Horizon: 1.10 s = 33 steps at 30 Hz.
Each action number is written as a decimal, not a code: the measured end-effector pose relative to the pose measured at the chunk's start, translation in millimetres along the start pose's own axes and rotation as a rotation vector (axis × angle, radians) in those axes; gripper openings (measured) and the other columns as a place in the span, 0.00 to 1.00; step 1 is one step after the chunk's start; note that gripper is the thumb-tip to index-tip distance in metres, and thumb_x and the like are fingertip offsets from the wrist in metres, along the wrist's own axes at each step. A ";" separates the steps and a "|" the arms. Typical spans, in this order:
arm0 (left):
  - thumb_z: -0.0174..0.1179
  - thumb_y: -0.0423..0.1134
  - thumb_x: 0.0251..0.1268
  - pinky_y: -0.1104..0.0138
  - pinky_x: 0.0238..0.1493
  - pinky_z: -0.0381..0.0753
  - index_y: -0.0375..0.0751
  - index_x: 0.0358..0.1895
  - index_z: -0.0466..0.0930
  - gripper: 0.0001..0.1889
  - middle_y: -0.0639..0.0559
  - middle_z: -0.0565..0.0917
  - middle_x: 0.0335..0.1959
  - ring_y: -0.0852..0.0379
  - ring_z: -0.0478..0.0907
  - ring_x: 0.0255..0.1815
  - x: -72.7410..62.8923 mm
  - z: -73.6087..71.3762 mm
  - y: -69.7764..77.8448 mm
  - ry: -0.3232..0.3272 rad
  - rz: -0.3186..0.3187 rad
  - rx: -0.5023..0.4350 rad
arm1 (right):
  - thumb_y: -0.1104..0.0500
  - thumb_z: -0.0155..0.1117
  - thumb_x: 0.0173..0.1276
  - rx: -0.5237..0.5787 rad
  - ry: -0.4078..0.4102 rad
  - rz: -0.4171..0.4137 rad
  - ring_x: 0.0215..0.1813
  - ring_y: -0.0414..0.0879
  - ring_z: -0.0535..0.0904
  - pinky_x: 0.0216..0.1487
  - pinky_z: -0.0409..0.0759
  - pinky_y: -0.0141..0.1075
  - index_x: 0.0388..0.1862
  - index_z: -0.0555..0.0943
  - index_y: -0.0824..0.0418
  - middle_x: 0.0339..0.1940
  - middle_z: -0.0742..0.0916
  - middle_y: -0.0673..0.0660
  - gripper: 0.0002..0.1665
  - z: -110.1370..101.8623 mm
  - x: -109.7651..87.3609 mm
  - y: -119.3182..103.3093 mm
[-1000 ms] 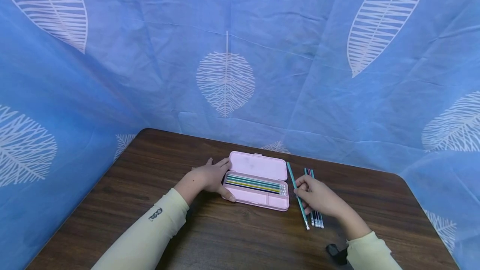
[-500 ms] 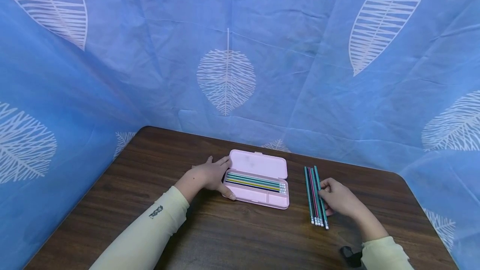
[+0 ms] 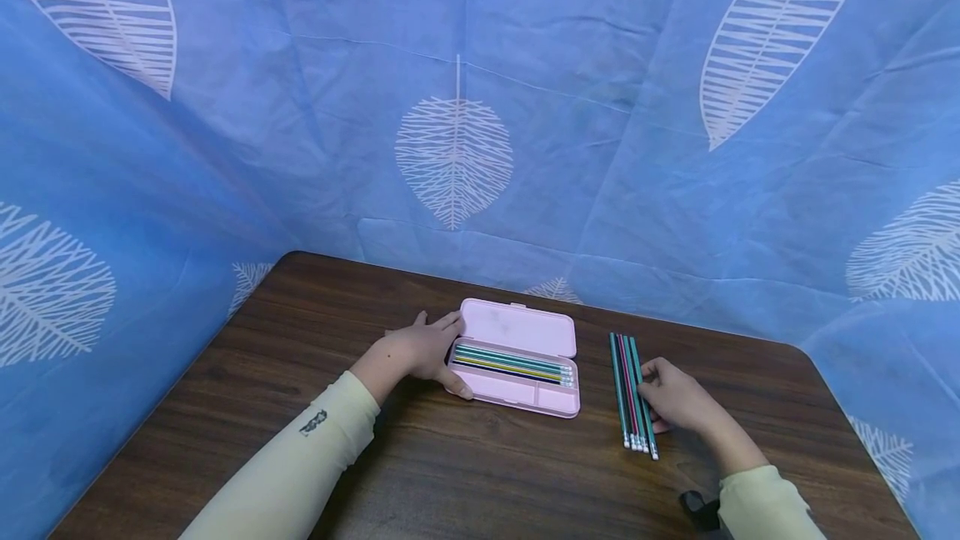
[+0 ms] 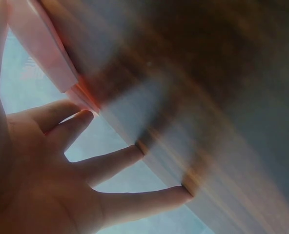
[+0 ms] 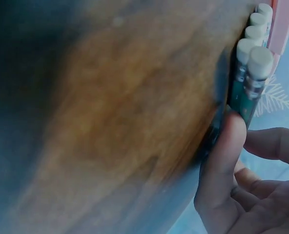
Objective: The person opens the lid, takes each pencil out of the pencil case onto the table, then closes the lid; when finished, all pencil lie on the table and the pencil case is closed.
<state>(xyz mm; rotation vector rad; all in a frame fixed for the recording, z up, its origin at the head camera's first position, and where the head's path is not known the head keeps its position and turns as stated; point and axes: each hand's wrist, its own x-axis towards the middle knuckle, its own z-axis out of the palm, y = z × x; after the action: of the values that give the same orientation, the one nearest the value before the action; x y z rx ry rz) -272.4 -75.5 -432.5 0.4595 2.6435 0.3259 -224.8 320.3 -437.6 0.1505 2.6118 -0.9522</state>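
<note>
An open pink pencil case [image 3: 491, 390] lies on the table with its lid [image 3: 517, 330] folded back. Several pencils [image 3: 510, 363] with white erasers lie side by side in its long compartment. My left hand [image 3: 420, 350] rests at the case's left end, thumb at the front corner; the left wrist view shows its fingers [image 4: 115, 163] spread. To the right of the case, several more pencils [image 3: 624, 407] form an upright row, erasers toward me. Between thumb and index finger, my right hand [image 3: 675, 394] pinches the rightmost one, a green pencil [image 5: 253, 95], seen slightly raised beside its neighbour.
The dark wooden table [image 3: 480, 482] has rounded far corners. A blue cloth [image 3: 570, 148] with white leaf prints hangs behind it. A black strap-like item [image 3: 699, 511] shows beside my right sleeve [image 3: 765, 507].
My right hand has carried the green pencil rightward from between the case and the row, over to the row's right side. The left hand stays put on the case.
</note>
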 end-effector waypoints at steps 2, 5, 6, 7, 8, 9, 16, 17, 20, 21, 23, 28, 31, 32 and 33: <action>0.75 0.74 0.51 0.18 0.72 0.59 0.52 0.89 0.50 0.66 0.54 0.48 0.92 0.29 0.45 0.91 -0.1 0.0 -0.1 0.000 0.001 0.000 | 0.63 0.46 0.85 -0.004 0.003 0.008 0.31 0.48 0.79 0.31 0.89 0.41 0.70 0.63 0.76 0.38 0.83 0.62 0.23 0.7 0.8 -0.2; 0.75 0.74 0.51 0.18 0.72 0.59 0.52 0.89 0.50 0.66 0.54 0.48 0.92 0.29 0.45 0.91 -0.3 -0.1 -0.5 0.003 -0.001 -0.002 | 0.63 0.46 0.85 -0.014 0.010 0.008 0.31 0.48 0.79 0.32 0.89 0.41 0.72 0.62 0.76 0.37 0.82 0.63 0.24 1.0 2.2 -1.9; 0.75 0.74 0.51 0.18 0.72 0.59 0.53 0.89 0.50 0.66 0.54 0.48 0.92 0.29 0.45 0.91 0.1 0.0 -0.7 0.003 -0.002 -0.002 | 0.63 0.46 0.86 -0.019 0.012 0.010 0.31 0.48 0.79 0.32 0.89 0.41 0.73 0.62 0.76 0.37 0.82 0.63 0.25 1.1 2.7 -2.5; 0.75 0.74 0.51 0.18 0.72 0.59 0.52 0.89 0.50 0.66 0.54 0.48 0.92 0.29 0.45 0.91 0.2 0.1 -0.8 0.002 -0.002 -0.003 | 0.62 0.47 0.86 -0.025 0.014 0.012 0.31 0.48 0.80 0.32 0.89 0.41 0.73 0.62 0.76 0.38 0.82 0.63 0.25 1.2 3.1 -3.2; 0.75 0.74 0.51 0.18 0.72 0.59 0.53 0.89 0.50 0.66 0.55 0.48 0.92 0.29 0.45 0.91 0.5 0.2 -1.0 0.002 -0.002 -0.004 | 0.62 0.47 0.86 -0.030 0.017 0.014 0.31 0.48 0.80 0.32 0.89 0.40 0.74 0.61 0.76 0.38 0.83 0.63 0.26 1.4 3.5 -3.7; 0.75 0.74 0.51 0.18 0.72 0.59 0.53 0.89 0.50 0.66 0.55 0.48 0.92 0.29 0.45 0.91 0.5 0.2 -1.2 0.002 -0.002 -0.005 | 0.62 0.48 0.86 -0.035 0.019 0.014 0.31 0.48 0.80 0.32 0.89 0.40 0.75 0.61 0.76 0.38 0.83 0.63 0.27 1.5 3.8 -4.0; 0.76 0.74 0.51 0.18 0.71 0.59 0.52 0.89 0.50 0.66 0.54 0.48 0.92 0.29 0.45 0.91 0.2 -0.3 -1.3 0.003 -0.003 -0.006 | 0.60 0.49 0.86 -0.053 0.024 0.005 0.32 0.48 0.81 0.32 0.89 0.40 0.76 0.61 0.76 0.42 0.84 0.66 0.29 1.5 3.0 -5.4; 0.76 0.74 0.51 0.18 0.72 0.59 0.52 0.89 0.50 0.66 0.55 0.48 0.92 0.29 0.45 0.91 0.3 -0.4 -1.3 0.002 -0.003 -0.006 | 0.60 0.49 0.86 -0.058 0.024 0.003 0.32 0.48 0.81 0.32 0.89 0.40 0.76 0.61 0.76 0.42 0.85 0.66 0.29 1.2 2.7 -5.7; 0.75 0.74 0.51 0.18 0.72 0.59 0.53 0.89 0.50 0.66 0.55 0.48 0.92 0.30 0.44 0.91 0.7 -0.4 -1.4 0.001 -0.002 -0.005 | 0.59 0.50 0.86 -0.073 0.032 -0.008 0.31 0.48 0.81 0.32 0.89 0.40 0.75 0.62 0.77 0.42 0.86 0.66 0.29 0.1 1.5 -7.3; 0.75 0.74 0.51 0.18 0.72 0.59 0.53 0.89 0.50 0.66 0.55 0.48 0.92 0.29 0.44 0.91 0.8 -0.4 -1.6 -0.001 -0.002 -0.005 | 0.59 0.50 0.86 -0.080 0.038 -0.011 0.30 0.48 0.81 0.31 0.88 0.40 0.75 0.63 0.76 0.41 0.86 0.66 0.29 0.0 1.1 -8.1; 0.75 0.74 0.51 0.17 0.71 0.59 0.53 0.89 0.50 0.66 0.55 0.48 0.92 0.29 0.44 0.91 0.7 -0.4 -1.8 -0.003 -0.004 -0.004 | 0.58 0.52 0.85 -0.098 0.051 -0.024 0.28 0.47 0.81 0.30 0.87 0.40 0.73 0.65 0.76 0.39 0.86 0.64 0.28 0.4 0.3 -10.8; 0.75 0.74 0.51 0.17 0.72 0.57 0.53 0.89 0.50 0.66 0.55 0.47 0.92 0.30 0.44 0.91 0.1 -0.3 -1.8 -0.008 -0.010 -0.009 | 0.55 0.56 0.84 -0.162 0.069 -0.085 0.22 0.45 0.77 0.26 0.81 0.39 0.66 0.74 0.73 0.29 0.84 0.56 0.24 7.2 -1.8 -26.3; 0.76 0.74 0.50 0.17 0.72 0.57 0.53 0.89 0.50 0.66 0.55 0.47 0.92 0.30 0.43 0.91 -0.2 -0.1 -0.9 -0.007 -0.009 -0.016 | 0.54 0.58 0.83 -0.183 0.059 -0.144 0.21 0.44 0.74 0.25 0.76 0.38 0.59 0.79 0.69 0.24 0.81 0.54 0.19 14.3 -3.7 -40.6; 0.76 0.74 0.50 0.17 0.73 0.57 0.53 0.89 0.49 0.67 0.55 0.47 0.92 0.30 0.43 0.91 -0.2 -0.2 -0.5 -0.009 -0.010 -0.017 | 0.54 0.59 0.83 -0.181 0.051 -0.164 0.21 0.44 0.74 0.24 0.75 0.38 0.57 0.80 0.67 0.24 0.81 0.53 0.17 17.1 -4.0 -45.5; 0.76 0.74 0.50 0.18 0.73 0.57 0.53 0.89 0.49 0.67 0.55 0.47 0.92 0.30 0.43 0.91 -0.1 0.0 -0.2 -0.009 -0.010 -0.016 | 0.54 0.60 0.83 -0.178 0.041 -0.183 0.20 0.44 0.73 0.24 0.74 0.38 0.56 0.81 0.66 0.23 0.80 0.53 0.16 20.1 -4.2 -50.6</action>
<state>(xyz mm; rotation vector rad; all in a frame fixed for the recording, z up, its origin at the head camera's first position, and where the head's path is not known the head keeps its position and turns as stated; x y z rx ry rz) -272.4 -75.7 -432.4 0.4416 2.6317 0.3407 -226.1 268.6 -419.8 -0.1170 2.7694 -0.7755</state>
